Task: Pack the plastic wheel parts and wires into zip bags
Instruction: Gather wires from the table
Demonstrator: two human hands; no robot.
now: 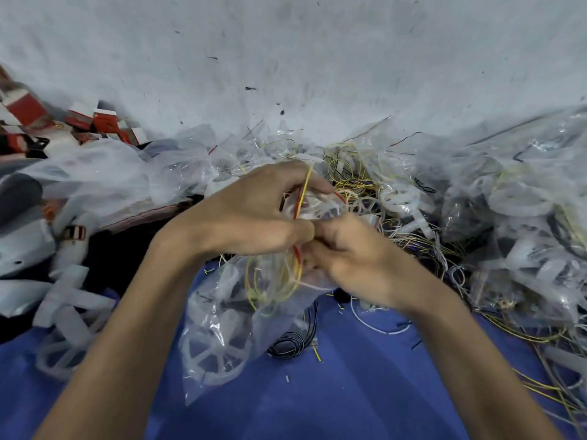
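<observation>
Both hands are up at the mouth of the zip bag (222,300), which hangs down over the blue cloth (349,395) near me so its own weight keeps it straight. My left hand (254,214) has its fingers curled on the bag's top edge to hold it up. My right hand (359,265) is curled tight too, pinching the red and yellow wires (300,198) to feed them in I reckon, though it's blurry where the fingertips meet. A plastic wheel (216,347) sits at the bottom of the bag with wire loops above it. The loose pile (397,198) of wires and wheel parts lies just beyond my hands to the right, in easy reach
</observation>
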